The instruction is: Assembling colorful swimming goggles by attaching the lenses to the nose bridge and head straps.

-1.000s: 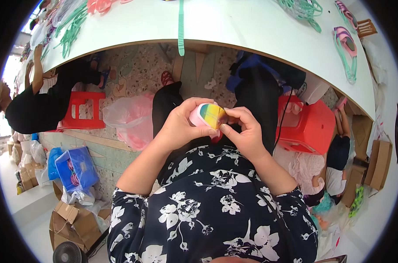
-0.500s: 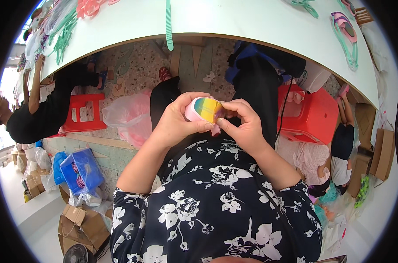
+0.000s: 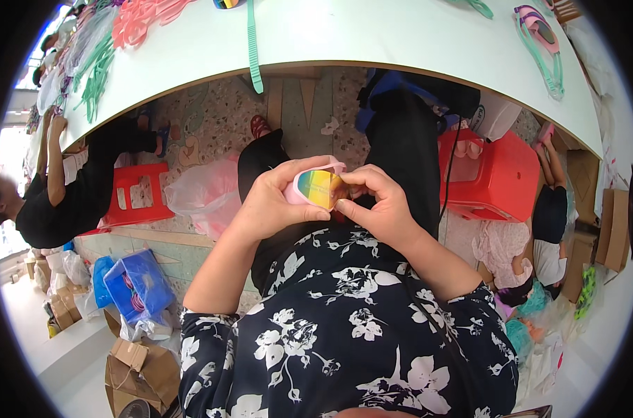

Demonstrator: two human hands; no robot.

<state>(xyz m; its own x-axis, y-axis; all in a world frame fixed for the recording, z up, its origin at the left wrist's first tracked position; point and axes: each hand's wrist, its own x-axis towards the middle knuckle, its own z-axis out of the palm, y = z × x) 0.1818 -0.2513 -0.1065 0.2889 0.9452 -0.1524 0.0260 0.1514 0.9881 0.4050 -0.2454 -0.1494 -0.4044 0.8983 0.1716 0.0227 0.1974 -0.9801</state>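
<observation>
Pink swim goggles (image 3: pixel 321 188) with a shiny yellow-and-blue lens face are held over my lap, in front of my body. My left hand (image 3: pixel 266 200) wraps the left side of the pink rim, its thumb along the lower edge. At the right end of the lens, my right hand (image 3: pixel 383 203) has thumb and forefinger pinched on the goggles. The part between those fingertips is mostly hidden. Beyond my hands, a green strap (image 3: pixel 253 52) hangs over the table's front edge.
The white table (image 3: pixel 400 49) curves across the top. On it lie goggles with a green strap (image 3: pixel 539 42), coral straps (image 3: pixel 139 21) and green straps (image 3: pixel 97 70). Red stools (image 3: pixel 487 174) stand below. A person (image 3: pixel 58 188) works at left; a blue crate (image 3: pixel 141 285) stands behind them.
The goggles have tilted in my hands, and more of the pink rim shows along the top. Both hands keep their hold. The view has shifted slightly, bringing more of the table into sight.
</observation>
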